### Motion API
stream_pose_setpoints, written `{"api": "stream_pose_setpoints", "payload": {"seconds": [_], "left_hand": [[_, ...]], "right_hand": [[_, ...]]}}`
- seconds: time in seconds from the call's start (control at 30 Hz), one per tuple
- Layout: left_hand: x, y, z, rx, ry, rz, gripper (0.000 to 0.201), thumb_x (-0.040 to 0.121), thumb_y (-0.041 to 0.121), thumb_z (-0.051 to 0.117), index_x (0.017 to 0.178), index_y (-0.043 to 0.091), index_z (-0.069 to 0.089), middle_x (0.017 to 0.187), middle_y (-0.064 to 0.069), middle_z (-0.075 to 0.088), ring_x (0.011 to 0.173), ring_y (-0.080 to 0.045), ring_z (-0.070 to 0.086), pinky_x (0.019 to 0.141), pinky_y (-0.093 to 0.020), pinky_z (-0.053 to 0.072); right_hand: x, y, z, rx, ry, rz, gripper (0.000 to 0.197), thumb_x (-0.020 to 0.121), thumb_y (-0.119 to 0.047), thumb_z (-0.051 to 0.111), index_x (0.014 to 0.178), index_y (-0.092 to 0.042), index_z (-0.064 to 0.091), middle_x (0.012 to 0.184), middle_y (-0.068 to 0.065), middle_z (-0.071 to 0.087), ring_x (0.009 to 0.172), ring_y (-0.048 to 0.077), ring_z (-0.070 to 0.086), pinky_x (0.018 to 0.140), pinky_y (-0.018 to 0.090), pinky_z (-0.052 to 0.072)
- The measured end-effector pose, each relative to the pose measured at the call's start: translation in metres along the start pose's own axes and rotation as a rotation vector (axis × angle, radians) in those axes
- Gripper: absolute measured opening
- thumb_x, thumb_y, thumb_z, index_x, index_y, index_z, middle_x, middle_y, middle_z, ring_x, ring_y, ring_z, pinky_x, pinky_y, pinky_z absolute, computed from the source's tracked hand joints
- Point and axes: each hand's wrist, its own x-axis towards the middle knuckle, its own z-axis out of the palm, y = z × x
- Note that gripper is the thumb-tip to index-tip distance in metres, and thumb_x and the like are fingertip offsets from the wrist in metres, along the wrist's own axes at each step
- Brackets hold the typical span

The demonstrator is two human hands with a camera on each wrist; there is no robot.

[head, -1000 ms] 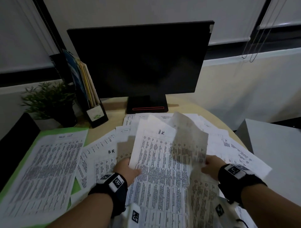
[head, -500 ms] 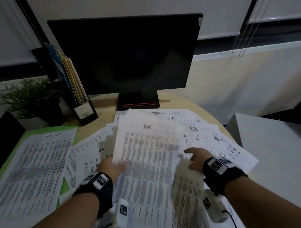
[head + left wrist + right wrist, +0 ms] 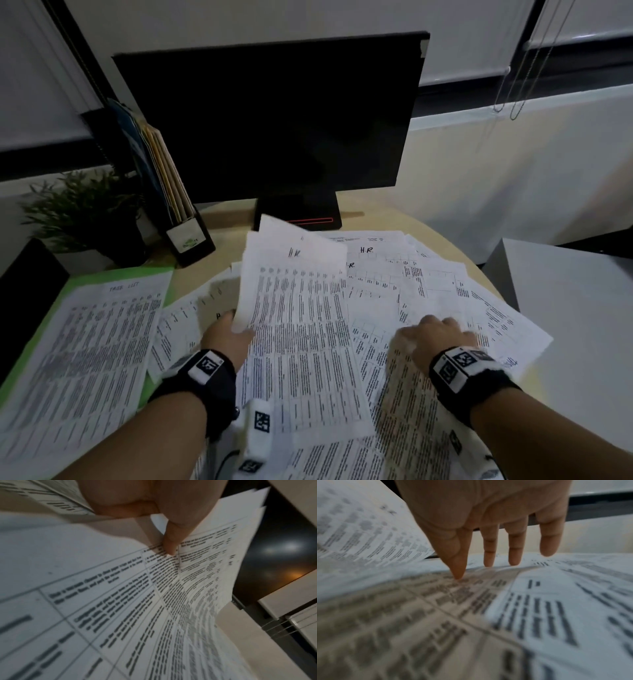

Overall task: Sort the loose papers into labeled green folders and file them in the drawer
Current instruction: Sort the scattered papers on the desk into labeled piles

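- Paper fills most of what I see from above: loose white printed sheets fanned across my round beige desk, several marked "H.R." by hand at the top.
- My left hand pinches the left edge of a small stack of white tabled sheets headed "H.R.", lifting that edge off the spread while the lower end lies over the pile.
- The left wrist view adds what the head view hides: my thumb presses on the printed face, the other fingers curl under, and at least two sheet corners show at the far end.
- My right hand rests knuckles-up on the papers to the right; from above, the fingers are hidden.
- The right wrist view settles it: fingers straight and spread, pointing down, the forefinger tip touching a sheet, nothing gripped.
- Only the head view shows the open green folder at the left, a sheet headed "TASK LIST" lying on it.
- Behind stand a dark monitor, a black file holder of coloured folders and a small potted green plant.
- No drawer appears in any view.
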Motion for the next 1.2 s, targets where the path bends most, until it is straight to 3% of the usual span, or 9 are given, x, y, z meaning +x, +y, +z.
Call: {"api": "stream_pose_setpoints", "payload": {"seconds": [0.17, 0.37, 0.47, 0.57, 0.67, 0.73, 0.97, 1.07, 1.2], "left_hand": [[0.002, 0.012, -0.009, -0.388, 0.106, 0.034, 0.030, 0.092, 0.008, 0.060, 0.121, 0.006, 0.057, 0.107, -0.006, 0.062, 0.101, -0.029, 0.061, 0.090, -0.035, 0.046], [0.000, 0.010, -0.001, -0.619, -0.161, -0.010, 0.037, 0.090, 0.005, 0.062, 0.126, 0.010, 0.056, 0.122, -0.010, 0.064, 0.108, -0.029, 0.062, 0.100, -0.053, 0.044], [-0.009, 0.013, 0.004, -0.670, -0.213, -0.022, 0.034, 0.090, 0.001, 0.059, 0.123, 0.012, 0.055, 0.123, -0.008, 0.063, 0.112, -0.029, 0.059, 0.103, -0.052, 0.041], [-0.010, 0.013, 0.004, -0.686, -0.215, -0.029, 0.035, 0.090, 0.001, 0.059, 0.122, 0.015, 0.056, 0.123, -0.008, 0.064, 0.113, -0.030, 0.059, 0.104, -0.054, 0.040], [-0.010, 0.017, 0.000, -0.624, -0.184, 0.010, 0.035, 0.091, 0.002, 0.059, 0.123, 0.013, 0.056, 0.120, -0.007, 0.065, 0.109, -0.028, 0.061, 0.101, -0.051, 0.043], [-0.008, 0.019, -0.004, -0.552, -0.105, 0.057, 0.036, 0.091, 0.005, 0.059, 0.126, 0.011, 0.057, 0.118, -0.007, 0.066, 0.107, -0.026, 0.062, 0.099, -0.046, 0.046], [0.014, 0.005, -0.027, -0.303, 0.124, 0.010, 0.042, 0.093, 0.016, 0.059, 0.133, 0.011, 0.049, 0.128, -0.005, 0.058, 0.114, -0.029, 0.057, 0.102, -0.045, 0.043], [0.013, -0.005, -0.019, -0.173, 0.021, 0.000, 0.038, 0.092, 0.010, 0.058, 0.130, 0.008, 0.053, 0.122, -0.008, 0.060, 0.111, -0.030, 0.057, 0.097, -0.039, 0.045], [0.010, -0.022, 0.001, -0.008, -0.150, -0.029, 0.039, 0.090, 0.006, 0.058, 0.129, 0.008, 0.052, 0.108, -0.013, 0.062, 0.095, -0.026, 0.057, 0.084, -0.033, 0.046]], "right_hand": [[-0.002, -0.008, -0.017, 0.076, -0.123, -0.016, 0.050, 0.091, -0.046, 0.051, 0.139, -0.036, 0.040, 0.139, 0.002, 0.043, 0.124, 0.025, 0.045, 0.102, 0.039, 0.042], [-0.002, -0.024, -0.010, 1.051, -0.151, 0.033, 0.067, 0.087, -0.037, 0.064, 0.144, -0.016, 0.036, 0.137, 0.011, 0.050, 0.113, 0.028, 0.054, 0.102, 0.041, 0.043], [-0.004, -0.025, -0.001, 1.024, -0.184, 0.028, 0.053, 0.087, -0.027, 0.067, 0.135, -0.017, 0.045, 0.125, 0.009, 0.054, 0.107, 0.027, 0.055, 0.091, 0.037, 0.044], [-0.001, -0.025, 0.013, 1.067, -0.221, 0.066, 0.024, 0.087, -0.019, 0.067, 0.102, -0.006, 0.054, 0.084, 0.002, 0.062, 0.083, 0.024, 0.062, 0.084, 0.040, 0.051], [0.002, -0.025, 0.019, 1.204, -0.228, 0.095, 0.046, 0.082, -0.027, 0.072, 0.120, -0.007, 0.056, 0.077, 0.004, 0.062, 0.063, 0.020, 0.060, 0.062, 0.032, 0.049], [0.005, -0.027, 0.023, 1.268, -0.234, 0.092, 0.053, 0.082, -0.030, 0.071, 0.127, -0.010, 0.053, 0.086, 0.006, 0.062, 0.068, 0.020, 0.060, 0.069, 0.033, 0.049], [-0.009, -0.034, 0.009, 0.336, -0.231, -0.159, 0.037, 0.099, -0.020, 0.042, 0.135, -0.017, 0.051, 0.135, 0.006, 0.052, 0.119, 0.022, 0.051, 0.095, 0.024, 0.039], [-0.008, -0.035, 0.005, 0.136, -0.265, -0.215, 0.042, 0.099, -0.013, 0.036, 0.137, -0.024, 0.049, 0.135, 0.006, 0.052, 0.119, 0.022, 0.052, 0.096, 0.025, 0.040], [-0.003, -0.036, 0.007, -0.005, -0.167, -0.178, 0.034, 0.091, -0.034, 0.048, 0.123, -0.030, 0.059, 0.127, 0.002, 0.051, 0.116, 0.025, 0.050, 0.098, 0.036, 0.045]]}}
